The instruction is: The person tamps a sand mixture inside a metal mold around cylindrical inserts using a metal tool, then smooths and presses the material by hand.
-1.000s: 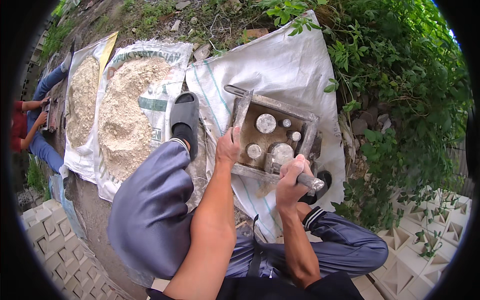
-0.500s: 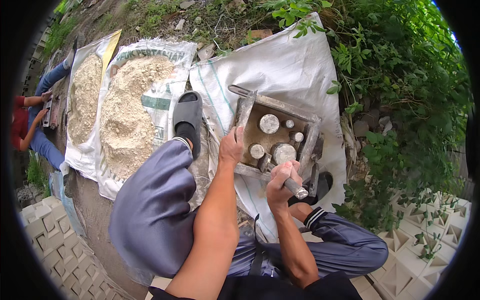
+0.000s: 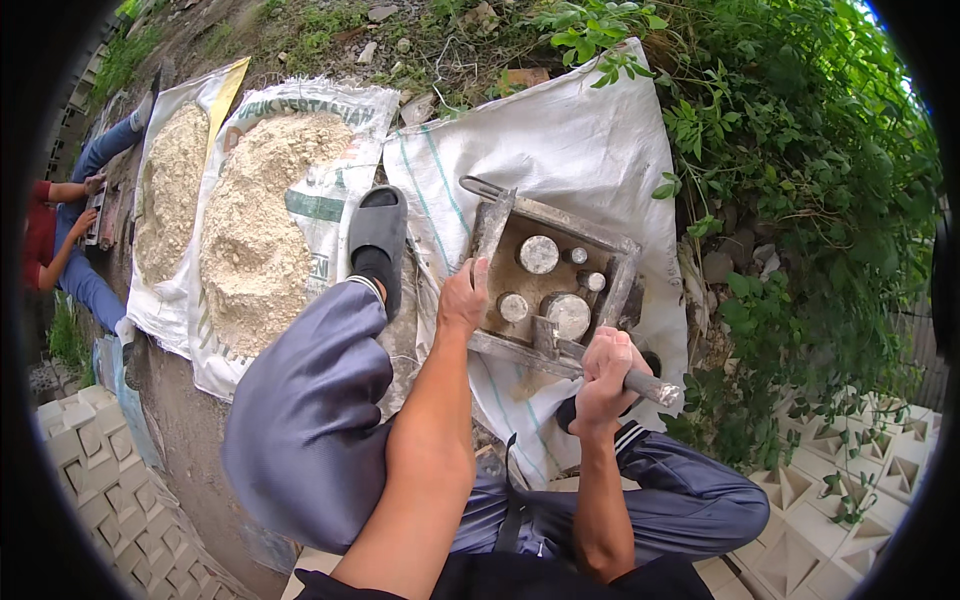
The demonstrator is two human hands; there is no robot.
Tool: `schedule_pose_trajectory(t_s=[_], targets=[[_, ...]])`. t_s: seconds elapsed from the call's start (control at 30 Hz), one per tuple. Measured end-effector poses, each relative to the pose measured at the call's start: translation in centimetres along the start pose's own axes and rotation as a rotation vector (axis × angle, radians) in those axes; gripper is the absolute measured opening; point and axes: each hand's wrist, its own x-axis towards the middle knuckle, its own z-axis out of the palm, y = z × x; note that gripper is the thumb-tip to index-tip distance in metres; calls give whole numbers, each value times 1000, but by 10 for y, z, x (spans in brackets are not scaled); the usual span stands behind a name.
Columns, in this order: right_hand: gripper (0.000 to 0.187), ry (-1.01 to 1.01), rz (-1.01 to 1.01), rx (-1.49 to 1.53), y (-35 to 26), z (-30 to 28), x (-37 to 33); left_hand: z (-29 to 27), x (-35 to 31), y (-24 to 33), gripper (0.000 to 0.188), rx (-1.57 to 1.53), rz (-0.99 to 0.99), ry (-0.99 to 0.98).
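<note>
A square grey mould frame (image 3: 570, 218) lies on a white woven sack, with several round, pale-topped cylinders (image 3: 539, 254) of different sizes standing inside it. My left hand (image 3: 462, 298) is closed on the frame's left side, thumb along its edge. In my right hand (image 3: 607, 372) is a hammer (image 3: 648, 385), gripped around its thick handle. The handle's end points to the right. Its blocky head (image 3: 545, 335) is at the frame's near side, beside the largest near cylinder (image 3: 567, 316); whether it touches the frame I cannot tell.
Left of my sandalled foot (image 3: 378, 230), two opened sacks carry heaps of pale powder (image 3: 255, 235). A person in a red shirt (image 3: 40, 235) sits at far left. Leafy plants (image 3: 780, 170) crowd the right. Pale patterned blocks (image 3: 95, 480) stand at both lower sides.
My right hand has moved right and slightly down with the hammer, drawing its handle away from over the frame. My left hand stays on the frame.
</note>
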Motion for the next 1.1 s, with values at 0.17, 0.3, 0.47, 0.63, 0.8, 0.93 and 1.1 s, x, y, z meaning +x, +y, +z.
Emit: schedule_pose_trajectory(t_s=[0.17,0.3,0.47,0.63,0.8,0.93,1.1], targets=[[38,-490,-149,-28,-27,-6,15,1,0,1,52,-9,17,-3],[38,-329,105,-147,31,9,-2,1,0,3,52,-36,-1,-50],[44,-149,-249,158,11,24,-14,0,-2,5,49,-78,53,11],[33,-233,-340,-35,23,31,-18,-1,-1,3,49,-108,68,-2],[33,-112,-409,31,4,30,-22,-1,1,6,48,-104,31,-16],[28,-203,-305,-57,16,36,-22,3,4,-2,49,-128,57,-13],[29,-92,-428,38,15,38,-33,2,3,-2,49,-145,62,-11]])
